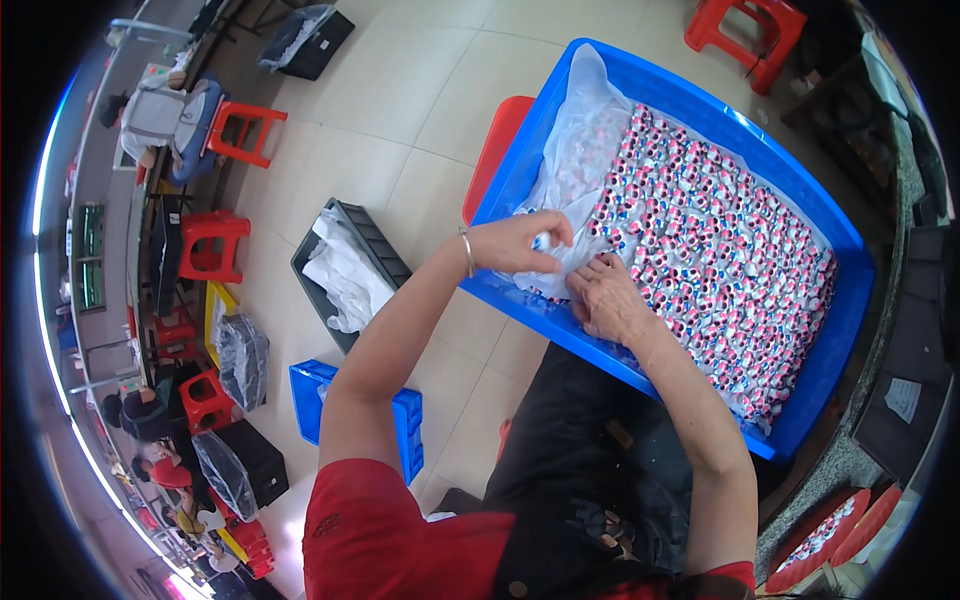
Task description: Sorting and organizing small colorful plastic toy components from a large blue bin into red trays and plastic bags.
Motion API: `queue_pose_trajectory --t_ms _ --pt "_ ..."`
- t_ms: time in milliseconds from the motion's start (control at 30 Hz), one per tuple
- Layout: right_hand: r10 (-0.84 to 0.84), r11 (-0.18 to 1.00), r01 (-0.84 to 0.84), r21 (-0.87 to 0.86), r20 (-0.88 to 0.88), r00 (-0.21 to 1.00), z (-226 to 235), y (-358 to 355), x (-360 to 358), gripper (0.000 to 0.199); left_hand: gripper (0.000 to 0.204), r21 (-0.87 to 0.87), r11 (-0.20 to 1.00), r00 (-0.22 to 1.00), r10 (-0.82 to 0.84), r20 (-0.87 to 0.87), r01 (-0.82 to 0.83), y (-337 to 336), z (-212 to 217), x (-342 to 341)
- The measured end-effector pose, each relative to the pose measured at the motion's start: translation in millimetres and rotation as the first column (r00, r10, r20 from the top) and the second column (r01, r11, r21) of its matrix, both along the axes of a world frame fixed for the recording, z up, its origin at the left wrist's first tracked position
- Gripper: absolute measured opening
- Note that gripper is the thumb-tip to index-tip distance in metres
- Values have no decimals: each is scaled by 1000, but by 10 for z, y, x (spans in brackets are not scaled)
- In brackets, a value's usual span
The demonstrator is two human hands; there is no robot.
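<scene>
A big blue tub [690,80] is lined with white plastic sheet [575,140]. Rows of small pink, white and blue figurines [715,230] fill much of it. My left hand [515,243] is over the tub's near left side, fingers curled around a small white-and-blue figurine [541,241]; thumb and fingertips stay apart at the front. Beside it, my right hand [608,298] reaches down at the edge of the rows, next to the sheet. Its fingers are bent and closed together, and whatever lies under the fingertips is hidden.
Below the tub's left end is a red stool [497,150]. Left of my arm stand a dark grey crate [385,245] with white sheet in it and a blue crate [408,430]. Another red stool [745,35] stands beyond the tub. People sit at benches far left.
</scene>
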State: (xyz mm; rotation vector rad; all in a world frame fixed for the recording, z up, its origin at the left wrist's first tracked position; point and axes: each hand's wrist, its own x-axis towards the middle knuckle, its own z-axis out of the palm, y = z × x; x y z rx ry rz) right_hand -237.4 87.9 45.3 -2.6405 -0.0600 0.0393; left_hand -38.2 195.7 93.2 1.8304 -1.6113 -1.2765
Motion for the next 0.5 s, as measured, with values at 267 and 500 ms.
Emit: queue_pose_trajectory --t_ms 267,500 --pt "79 993 -83 -80 -43 996 -97 14 -78 25 30 365 875 739 470 -483 -318 -96 -79 -76" --pt "2 1000 -5 27 102 995 -66 -13 -239 21 27 -180 970 981 177 81 -161 -144 -477 -276"
